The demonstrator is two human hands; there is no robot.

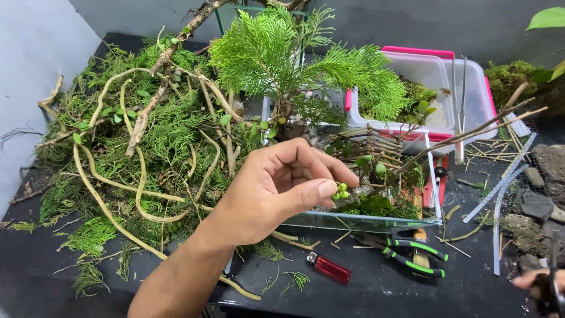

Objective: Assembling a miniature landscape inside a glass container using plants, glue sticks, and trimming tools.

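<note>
My left hand (276, 185) reaches in from the bottom and pinches a tiny sprig of round green leaves (341, 191) between thumb and fingers. It hovers over the front glass edge of a small glass tank (359, 221) that holds moss, twigs and a small conifer-like tree (282, 59). My right hand (541, 282) shows only partly at the bottom right corner, wrapped around a dark tool (553, 288) whose shape is mostly cut off.
A heap of cut green fronds and bare vines (141, 141) fills the left of the dark table. Green-handled pliers (412, 253) and a red lighter (329, 268) lie in front. A pink-rimmed clear box (465, 94) with long tweezers stands behind; stones (541, 194) lie at right.
</note>
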